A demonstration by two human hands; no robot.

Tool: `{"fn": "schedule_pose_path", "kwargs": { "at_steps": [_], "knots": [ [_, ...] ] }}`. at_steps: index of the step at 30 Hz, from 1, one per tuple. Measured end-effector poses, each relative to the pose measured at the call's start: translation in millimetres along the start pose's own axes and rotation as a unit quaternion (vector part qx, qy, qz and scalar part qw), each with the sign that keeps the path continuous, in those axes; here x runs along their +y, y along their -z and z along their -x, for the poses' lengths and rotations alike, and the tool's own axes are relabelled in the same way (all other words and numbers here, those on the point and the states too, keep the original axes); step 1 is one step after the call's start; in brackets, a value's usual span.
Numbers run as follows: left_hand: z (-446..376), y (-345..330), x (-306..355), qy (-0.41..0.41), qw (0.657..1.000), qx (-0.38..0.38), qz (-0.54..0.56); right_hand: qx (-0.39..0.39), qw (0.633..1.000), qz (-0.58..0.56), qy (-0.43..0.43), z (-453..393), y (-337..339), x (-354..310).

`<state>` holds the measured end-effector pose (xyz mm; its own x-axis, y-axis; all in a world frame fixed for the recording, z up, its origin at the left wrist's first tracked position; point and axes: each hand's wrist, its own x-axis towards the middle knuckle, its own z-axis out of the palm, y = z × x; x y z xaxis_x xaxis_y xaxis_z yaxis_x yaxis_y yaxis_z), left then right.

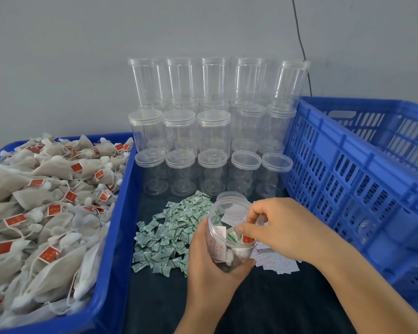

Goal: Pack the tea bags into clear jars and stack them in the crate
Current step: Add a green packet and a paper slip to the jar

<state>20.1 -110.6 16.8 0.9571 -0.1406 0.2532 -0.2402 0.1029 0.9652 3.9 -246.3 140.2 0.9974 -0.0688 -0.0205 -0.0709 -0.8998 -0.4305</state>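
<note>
My left hand [211,266] grips a clear jar [223,227] from below, tilted with its open mouth toward the wall. Tea bags with red tags and a green-and-white packet lie inside it. My right hand [273,227] reaches across the jar's side, its curled fingertips at the mouth; what they pinch is hidden. A blue bin [111,249] at the left is heaped with beige tea bags [41,203]. The blue slatted crate [362,189] stands tilted at the right, with a jar [366,229] faintly visible through its wall.
Stacked empty clear jars [212,131], some with lids, fill the back against the grey wall. A pile of green-and-white packets [169,235] lies on the dark cloth left of the held jar. White paper slips [278,262] lie under my right hand.
</note>
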Motion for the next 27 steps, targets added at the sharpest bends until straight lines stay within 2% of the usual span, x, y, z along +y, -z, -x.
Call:
{"fn": "schedule_pose_path", "kwargs": {
  "at_steps": [7, 11, 15, 17, 22, 24, 27],
  "knots": [
    [-0.8, -0.8, -1.4, -0.023, 1.000, 0.001, -0.019, 0.030, 0.999, -0.028, 0.030, 1.1, 3.5, -8.8],
    [-1.4, -4.2, -2.4, -0.020, 0.999, -0.004, -0.043, -0.036, 0.996, 0.055, 0.053, -1.4, 6.8, -19.4],
    [-2.9, -6.8, -2.8, -0.014, 0.998, -0.023, -0.060, -0.056, 0.985, 0.147, 0.067, -5.5, 14.1, -25.9],
    [-2.2, -7.0, -5.4, 0.007, 0.999, -0.030, -0.041, -0.081, 0.981, 0.168, 0.060, -5.3, 21.2, -26.7],
    [2.4, -13.5, 0.3, -0.005, 0.999, -0.035, -0.026, -0.127, 0.972, 0.190, 0.048, -2.8, 34.4, -29.8],
    [1.9, -16.9, 4.3, -0.026, 0.998, -0.046, -0.025, -0.117, 0.975, 0.183, 0.045, -2.4, 41.3, -31.5],
    [-2.2, -19.4, 7.6, -0.086, 0.994, -0.022, -0.058, -0.096, 0.978, 0.179, 0.044, 1.6, 60.1, -33.8]
  ]
}}
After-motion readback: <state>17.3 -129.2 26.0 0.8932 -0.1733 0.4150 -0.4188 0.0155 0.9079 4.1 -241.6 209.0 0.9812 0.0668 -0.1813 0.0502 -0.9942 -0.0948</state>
